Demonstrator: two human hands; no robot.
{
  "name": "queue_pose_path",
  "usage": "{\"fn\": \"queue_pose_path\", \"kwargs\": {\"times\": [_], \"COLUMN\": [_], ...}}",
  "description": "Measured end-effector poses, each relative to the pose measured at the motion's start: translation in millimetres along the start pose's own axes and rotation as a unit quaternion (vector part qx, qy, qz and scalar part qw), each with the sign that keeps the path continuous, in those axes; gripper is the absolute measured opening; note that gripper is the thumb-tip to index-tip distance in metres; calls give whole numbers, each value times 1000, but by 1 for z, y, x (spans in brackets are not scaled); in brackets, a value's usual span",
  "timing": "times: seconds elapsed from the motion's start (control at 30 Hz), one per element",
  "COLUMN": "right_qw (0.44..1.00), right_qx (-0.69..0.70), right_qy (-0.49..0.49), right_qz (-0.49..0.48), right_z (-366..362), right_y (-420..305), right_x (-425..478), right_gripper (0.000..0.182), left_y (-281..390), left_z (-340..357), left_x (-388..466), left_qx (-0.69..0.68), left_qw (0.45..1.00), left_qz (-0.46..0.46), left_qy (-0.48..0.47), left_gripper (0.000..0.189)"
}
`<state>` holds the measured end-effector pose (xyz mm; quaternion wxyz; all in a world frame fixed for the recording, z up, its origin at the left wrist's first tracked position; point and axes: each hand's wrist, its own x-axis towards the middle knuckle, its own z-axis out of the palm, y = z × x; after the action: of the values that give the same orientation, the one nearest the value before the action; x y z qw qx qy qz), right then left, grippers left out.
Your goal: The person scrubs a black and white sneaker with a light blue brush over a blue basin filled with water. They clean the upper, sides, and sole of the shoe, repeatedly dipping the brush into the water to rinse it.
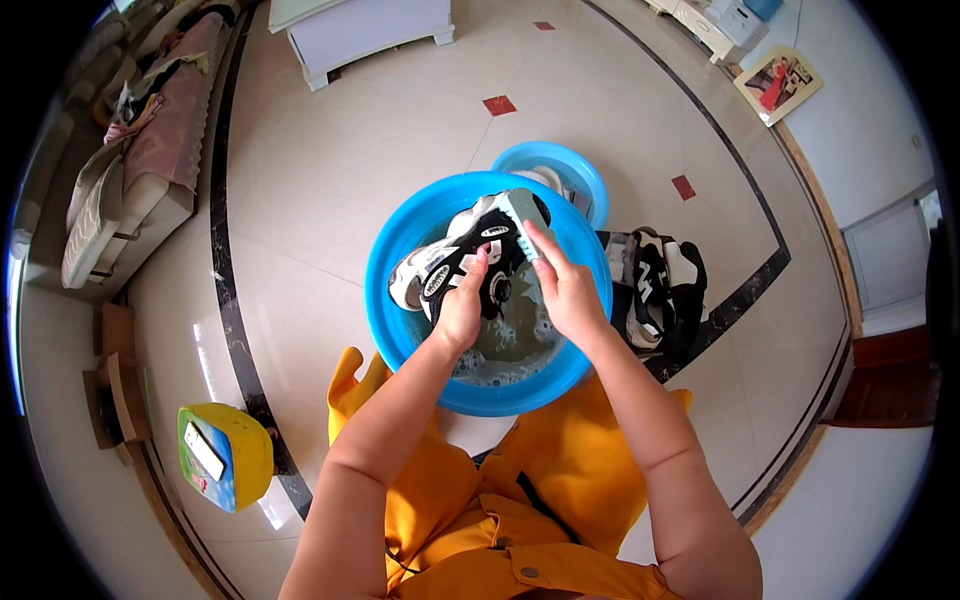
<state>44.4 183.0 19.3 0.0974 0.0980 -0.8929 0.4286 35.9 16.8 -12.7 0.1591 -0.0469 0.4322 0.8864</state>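
Observation:
My left hand (463,307) grips a black and white sneaker (450,247), thumb on its upper, above the large blue plastic basin (382,315). In my right hand (571,300) is a pale grey-green scrubbing brush (525,214), its light bristles against the end of the sneaker away from my left hand. Murky, sudsy water (510,330) fills the bottom of the basin, with foam along the near side. The sneaker's underside is hidden from this angle.
A smaller blue basin (596,180) holding a pale shoe touches the big one's far side. More black and white shoes (664,292) lie on the floor at right. At left stands a yellow stool (251,457) with a phone (204,451) on it; a sofa (161,202) is beyond.

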Motion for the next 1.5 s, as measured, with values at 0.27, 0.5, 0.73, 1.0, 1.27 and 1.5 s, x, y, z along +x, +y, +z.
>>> {"fn": "queue_pose_path", "kwargs": {"times": [0.27,0.5,0.73,1.0,1.27,1.5], "right_qw": [997,996,977,979,982,971], "right_qx": [36,-45,-185,-138,-129,-164], "right_qy": [-62,-74,-20,-4,-26,-47], "right_qz": [10,36,-108,-150,-135,-165], "right_z": [-8,-47,-71,-69,-51,-43], "right_y": [-14,-5,9,33,27,-6], "right_x": [-6,0,0,5,12,13], "right_gripper": [52,54,47,46,50,48], "left_y": [15,41,42,42,45,44], "left_z": [-4,-7,-20,-22,-17,-3], "left_x": [0,-6,-5,-2,2,-6], "left_qx": [59,185,316,251,323,455], "left_qw": [997,982,949,967,941,870], "left_qz": [18,-10,-4,-41,43,61], "left_qy": [36,27,7,-8,-94,-177], "left_gripper": [41,49,46,36,38,32]}}
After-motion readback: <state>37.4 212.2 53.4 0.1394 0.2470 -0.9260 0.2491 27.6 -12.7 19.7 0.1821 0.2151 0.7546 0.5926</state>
